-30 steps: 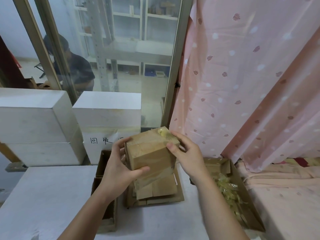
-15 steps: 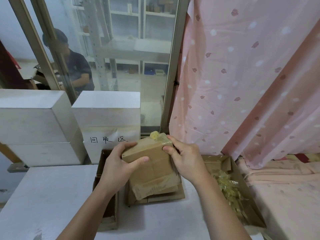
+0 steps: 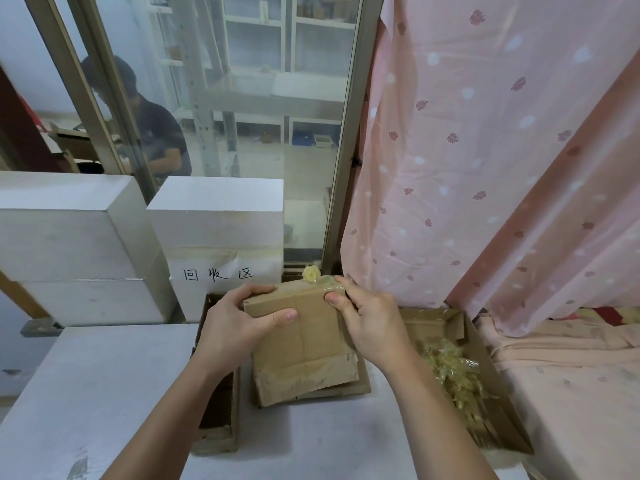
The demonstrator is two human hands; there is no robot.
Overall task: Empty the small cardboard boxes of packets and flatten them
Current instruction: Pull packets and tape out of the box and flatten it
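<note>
Over the flattened pile (image 3: 311,386) on the white table (image 3: 104,375), the small cardboard box (image 3: 298,327) is now pressed nearly flat, where a second ago it was held up with its shape. It is gripped by the left hand (image 3: 235,323) and the right hand (image 3: 370,323) at its far corners (a tape wad (image 3: 311,274) sticks there), so the flattening of this one seems almost finished.

Person, head-camera view: two forearms and hands visible, both bare to the lower frame edge; no sleeves, gloves, watch, rings or bands in view. Left hand (image 3: 239,323): short, unpainted thumbnail visible. Right hand (image 3: 372,323): short, unpainted thumbnail likewise. Rest of body out of frame.
</note>
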